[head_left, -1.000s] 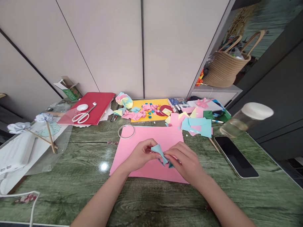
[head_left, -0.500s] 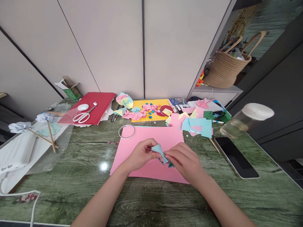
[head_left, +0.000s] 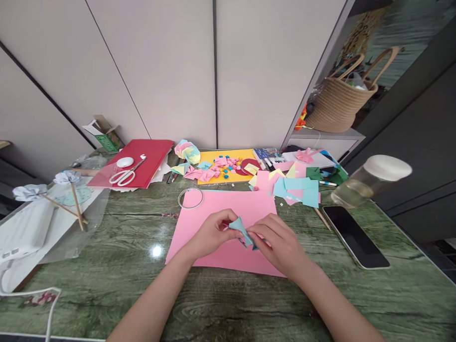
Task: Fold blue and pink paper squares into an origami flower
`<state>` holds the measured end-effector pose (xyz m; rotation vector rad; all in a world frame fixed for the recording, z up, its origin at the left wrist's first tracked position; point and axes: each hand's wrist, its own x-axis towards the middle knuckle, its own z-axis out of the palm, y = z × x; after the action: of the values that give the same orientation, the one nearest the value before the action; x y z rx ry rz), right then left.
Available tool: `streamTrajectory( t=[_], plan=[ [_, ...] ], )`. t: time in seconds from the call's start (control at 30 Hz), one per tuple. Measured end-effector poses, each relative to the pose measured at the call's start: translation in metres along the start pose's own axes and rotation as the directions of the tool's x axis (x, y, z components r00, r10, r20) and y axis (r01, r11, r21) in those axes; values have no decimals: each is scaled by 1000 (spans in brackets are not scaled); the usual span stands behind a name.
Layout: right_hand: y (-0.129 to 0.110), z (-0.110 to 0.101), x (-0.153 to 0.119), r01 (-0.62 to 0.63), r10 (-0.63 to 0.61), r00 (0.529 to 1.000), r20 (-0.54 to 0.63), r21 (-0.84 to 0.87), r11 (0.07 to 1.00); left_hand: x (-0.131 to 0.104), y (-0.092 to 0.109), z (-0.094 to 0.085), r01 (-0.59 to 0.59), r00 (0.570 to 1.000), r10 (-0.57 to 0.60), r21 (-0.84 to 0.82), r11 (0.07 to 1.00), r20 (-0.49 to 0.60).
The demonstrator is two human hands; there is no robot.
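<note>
Small folded piece of light-blue paper (head_left: 241,227) was held between both hands over the pink sheet (head_left: 225,258); could not tell whether it touched the sheet. Left hand (head_left: 213,233) had thumb and fingers pinched on its left part; right hand (head_left: 280,242) had fingertips together on the other end, covering much of the folding. Paper looked very light, thin, springy along its creases, easy to crush or tear; judged best taken by the folded edges, with a light pinch at each end. White ring (head_left: 190,208) lay across the sheet's far left corner, the nearest obstacle. Loose blue paper pieces (head_left: 310,191) lay just beyond the far right corner, sticks (head_left: 322,218) and phone (head_left: 355,237) right of the sheet, lidded jar (head_left: 373,181) behind the phone. Scissors (head_left: 123,177) rested well apart, on a red folder (head_left: 149,158).
</note>
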<state>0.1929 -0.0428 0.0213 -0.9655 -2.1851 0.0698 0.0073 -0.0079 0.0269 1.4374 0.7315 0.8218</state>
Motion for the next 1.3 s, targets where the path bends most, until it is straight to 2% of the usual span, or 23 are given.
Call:
streamTrajectory(
  t=[0.13,0.33,0.6,0.93,1.2,1.3],
  plan=[
    [-1,-1,1,-52,53,999,-3,71,996,0,1,0,2,1000,-1,-34,999,4],
    [1,1,0,-10,11,1000,-26,67,998,0,-1,0,4,1000,-3,-63,998,16],
    [-1,-2,1,-38,42,999,-28,125,991,0,-3,2,-1,1000,1,-112,994,1],
    [-8,-5,6,-168,175,984,-13,212,963,0,-4,2,-1,1000,0,-104,995,-9],
    [-3,-4,3,-89,91,995,-25,97,991,0,1,3,10,1000,-6,-125,992,30],
    [-4,-4,5,-132,136,990,-22,144,981,1,1,4,6,1000,-2,-140,990,25]
  ],
)
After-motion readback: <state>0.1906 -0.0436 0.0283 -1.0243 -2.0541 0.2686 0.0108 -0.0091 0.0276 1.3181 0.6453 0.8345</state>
